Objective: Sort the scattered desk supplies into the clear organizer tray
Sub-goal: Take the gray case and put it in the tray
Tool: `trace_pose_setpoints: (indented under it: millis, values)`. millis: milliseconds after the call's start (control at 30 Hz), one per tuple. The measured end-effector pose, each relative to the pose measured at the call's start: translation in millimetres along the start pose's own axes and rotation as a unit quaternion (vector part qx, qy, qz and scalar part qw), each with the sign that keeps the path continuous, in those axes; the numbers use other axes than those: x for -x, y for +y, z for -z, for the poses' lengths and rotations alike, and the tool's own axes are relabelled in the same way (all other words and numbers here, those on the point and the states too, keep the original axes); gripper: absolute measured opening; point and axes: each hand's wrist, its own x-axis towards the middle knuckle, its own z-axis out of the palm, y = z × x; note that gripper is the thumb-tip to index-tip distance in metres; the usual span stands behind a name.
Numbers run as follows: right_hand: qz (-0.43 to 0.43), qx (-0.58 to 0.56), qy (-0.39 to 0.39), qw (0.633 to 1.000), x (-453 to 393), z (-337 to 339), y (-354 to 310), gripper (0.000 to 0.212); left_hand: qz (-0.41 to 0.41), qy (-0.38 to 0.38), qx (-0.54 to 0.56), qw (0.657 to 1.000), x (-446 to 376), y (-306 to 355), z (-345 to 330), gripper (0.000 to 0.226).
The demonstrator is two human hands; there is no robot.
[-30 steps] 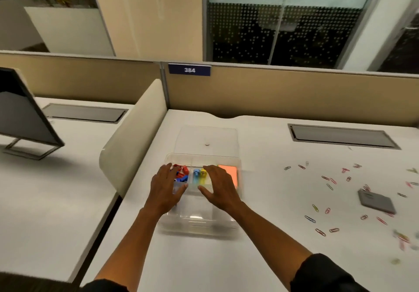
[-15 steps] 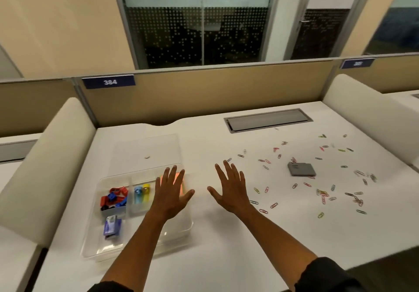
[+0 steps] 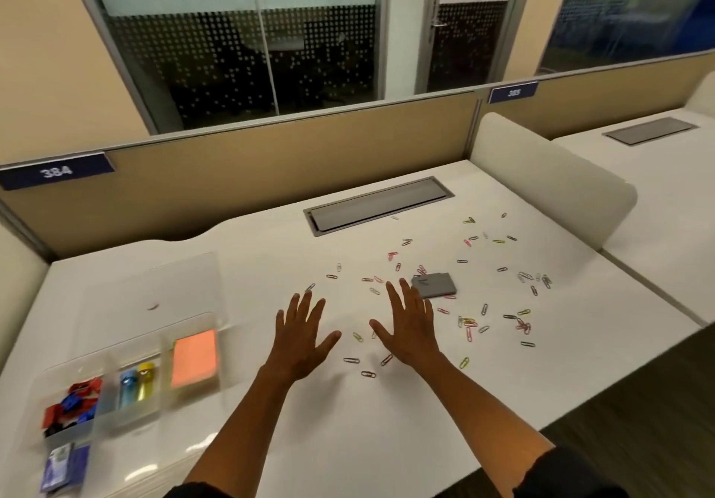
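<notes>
The clear organizer tray [image 3: 116,412] sits at the near left corner of the desk [image 3: 271,257], and it already holds one orange sticky-note pad [image 3: 193,358] in its right compartment, two highlighters [image 3: 136,381], one blue and one yellow, in the middle one, a heap of red, blue and black binder clips [image 3: 71,404] too tangled to count in the left one, and one blue packet [image 3: 64,468] nearer the edge. Well apart to the right lie the coloured paper clips [image 3: 470,323], several dozen by my judgement and too small and blurred for an exact count, strewn around one grey box [image 3: 433,284]. The left hand [image 3: 300,339] and right hand [image 3: 408,333] are both spread flat with fingers apart, holding nothing, among the nearest clips. The likely trouble is a sweeping gather: flat clips slide and scatter on the smooth top, and the outermost lie near the desk's right edge, so a careless push could send some to the floor. Carrying a loose handful across to the tray could also shed clips on the way.
</notes>
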Motion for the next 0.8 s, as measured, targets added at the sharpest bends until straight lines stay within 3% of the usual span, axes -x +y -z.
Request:
trace_pose_setpoints:
  millis: [267, 500, 567, 667, 800]
  values:
    - [-0.074, -0.032, -0.018, 0.997, -12.2, 8.3, 81.8, 0.083, -0.016, -0.049, -0.004, 0.999, -42.5, 67.4, -24.0, 0.119]
    - [-0.086, -0.069, -0.028, 0.994, -25.2, 9.8, 135.8, 0.079, -0.024, -0.078, 0.008, 0.997, -73.4, 112.4, -51.4, 0.119]
    - [-0.089, -0.079, -0.037, 0.992, -32.8, 10.2, 147.1, 0.079, -0.021, -0.090, 0.009, 0.996, -82.0, 124.1, -56.7, 0.108]
    - [-0.074, -0.088, -0.048, 0.992, -46.9, 9.9, 163.3, 0.079, -0.010, -0.101, -0.002, 0.995, -94.7, 140.9, -66.7, 0.072]
    - [-0.051, -0.102, -0.056, 0.992, -64.1, 11.6, 176.3, 0.075, 0.000, -0.114, 0.015, 0.993, -107.0, 157.0, -76.2, 0.067]
